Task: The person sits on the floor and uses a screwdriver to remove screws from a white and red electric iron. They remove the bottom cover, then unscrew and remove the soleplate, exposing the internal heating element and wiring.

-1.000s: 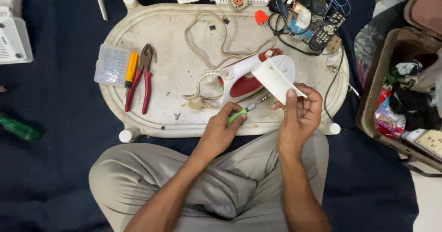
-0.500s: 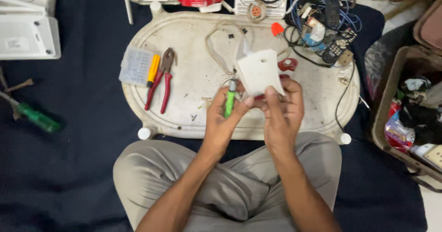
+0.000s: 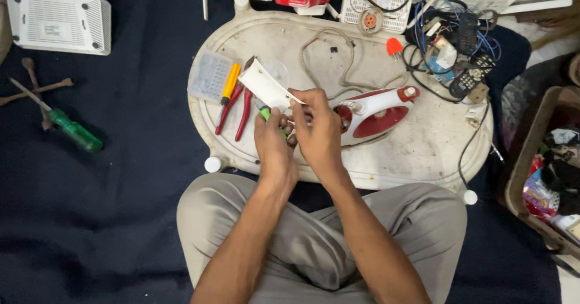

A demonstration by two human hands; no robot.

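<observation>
My left hand (image 3: 273,142) grips a small green-handled screwdriver (image 3: 266,114), only its green tip showing above my fingers. My right hand (image 3: 317,129) pinches a flat white plastic cover (image 3: 266,86) that slants up to the left. Both hands meet over the near edge of an upturned white oval table (image 3: 417,153). A red and white clothes iron (image 3: 377,112) lies on its side just right of my right hand, its beige cord (image 3: 338,62) looping behind. The screwdriver's shaft is hidden by my fingers.
Red-handled pliers (image 3: 238,108), a yellow-handled tool (image 3: 230,82) and a clear parts box (image 3: 208,76) lie left of my hands. A green screwdriver (image 3: 69,129) rests on the dark cloth. White routers (image 3: 60,20) stand behind, tangled cables and a remote (image 3: 471,74) at right, a brown case (image 3: 538,159) at far right.
The view has shifted so the table sits further right. The iron now lies on the table, apart from the white cover, which my right hand has carried left and tilted.
</observation>
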